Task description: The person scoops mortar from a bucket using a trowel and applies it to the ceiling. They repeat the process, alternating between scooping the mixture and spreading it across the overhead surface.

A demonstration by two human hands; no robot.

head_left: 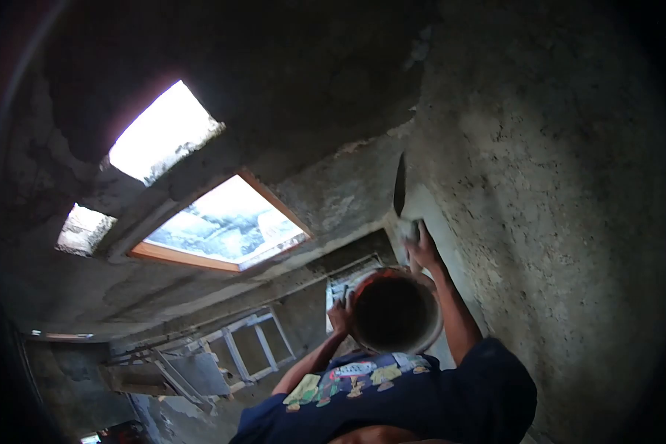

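Observation:
A round bucket (397, 312) with a dark inside stands in front of my chest. My left hand (341, 311) is closed on its left rim. Beyond the bucket's upper right side, my right hand (424, 250) grips the handle end of a trowel (400, 185). The narrow, dark blade points up toward the corner where two rough plastered walls meet. What lies inside the bucket is too dark to make out.
A rough plastered wall (540, 214) fills the right side. At the left are a wood-framed window (226, 222) and two bright openings. A ladder-like frame (251, 348) and boards stand at the lower left.

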